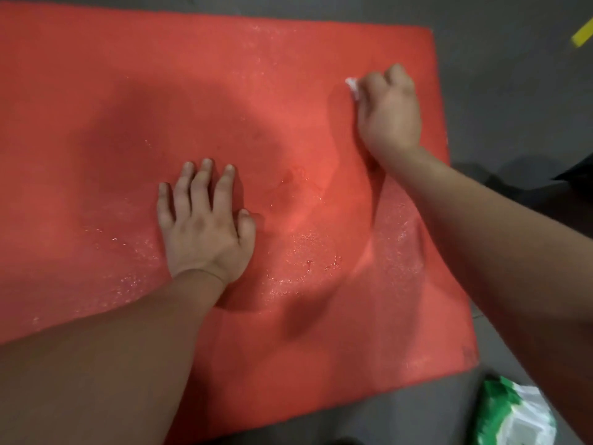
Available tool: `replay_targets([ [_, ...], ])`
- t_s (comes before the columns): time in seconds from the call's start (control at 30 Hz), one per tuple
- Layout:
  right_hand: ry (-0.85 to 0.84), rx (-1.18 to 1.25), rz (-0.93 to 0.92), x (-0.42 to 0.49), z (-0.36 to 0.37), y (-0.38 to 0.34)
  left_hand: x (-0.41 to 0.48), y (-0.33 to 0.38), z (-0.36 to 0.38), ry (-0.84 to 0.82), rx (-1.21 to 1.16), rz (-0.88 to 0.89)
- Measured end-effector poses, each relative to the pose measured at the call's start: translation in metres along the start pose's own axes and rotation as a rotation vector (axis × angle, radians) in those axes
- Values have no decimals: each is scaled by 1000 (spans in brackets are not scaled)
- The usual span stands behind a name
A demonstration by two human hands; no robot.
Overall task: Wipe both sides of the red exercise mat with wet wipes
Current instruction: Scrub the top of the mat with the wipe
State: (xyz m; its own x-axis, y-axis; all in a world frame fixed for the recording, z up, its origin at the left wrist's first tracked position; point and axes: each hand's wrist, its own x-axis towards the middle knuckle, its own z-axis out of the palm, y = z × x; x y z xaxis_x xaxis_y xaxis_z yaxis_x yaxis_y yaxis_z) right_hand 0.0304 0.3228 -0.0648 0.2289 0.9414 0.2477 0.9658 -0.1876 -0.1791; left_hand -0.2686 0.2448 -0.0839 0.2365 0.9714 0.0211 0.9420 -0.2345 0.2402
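Nearest you, at the lower right of the frame, a green-and-white wipes packet (513, 415) is lying on the grey floor (369, 422), blurred and partly cut off. The red exercise mat (128, 91) is lying flat and filling most of the frame, its long axis running left to right. Its right end is showing while its left part is running out of view. Your left hand (202, 226) is pressing flat on the mat at the centre, fingers straight and spread. Farther off, at the upper right, your right hand (390, 110) is curling around a white wet wipe (352, 86), most of it hidden under your fingers. Wet patches are glinting across the mat. A blurred yellow object (582, 35) is sitting at the far upper right.
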Motion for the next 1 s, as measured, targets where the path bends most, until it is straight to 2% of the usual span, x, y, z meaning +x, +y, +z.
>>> replay_targets([
  [0.07,29,-48,204,15,3,-3,0,1,0,4,2,0],
  [0.13,18,-16,226,17,9,-29,1,1,0,2,8,-2],
  [0.17,22,36,158,12,12,-48,1,1,0,-2,9,-3],
  [0.23,-54,165,-99,-8,19,-81,1,0,0,1,13,-3],
  [0.3,-175,207,-358,-19,17,-89,1,0,1,11,23,2],
  [0.33,-186,187,-414,-14,15,-81,1,0,1,13,25,4],
  [0.4,-101,100,-292,6,14,-55,1,0,2,15,23,3],
  [0.5,-4,-23,107,29,11,-17,1,0,2,18,33,0],
  [0.57,-12,-28,196,31,12,-25,2,1,2,21,32,-1],
  [0.63,-9,35,91,21,17,-55,2,1,1,23,38,-2],
  [0.73,-97,213,-238,-9,23,-99,2,2,1,19,38,-5],
  [0.8,-175,199,-433,-11,21,-98,1,2,1,25,43,-3],
  [0.83,-172,155,-454,-2,21,-90,1,2,2,26,44,-2],
  [0.87,-153,105,-403,8,21,-80,1,2,2,24,45,-2],
  [1.0,-39,-46,59,44,21,-37,2,2,1,11,29,-11],
])
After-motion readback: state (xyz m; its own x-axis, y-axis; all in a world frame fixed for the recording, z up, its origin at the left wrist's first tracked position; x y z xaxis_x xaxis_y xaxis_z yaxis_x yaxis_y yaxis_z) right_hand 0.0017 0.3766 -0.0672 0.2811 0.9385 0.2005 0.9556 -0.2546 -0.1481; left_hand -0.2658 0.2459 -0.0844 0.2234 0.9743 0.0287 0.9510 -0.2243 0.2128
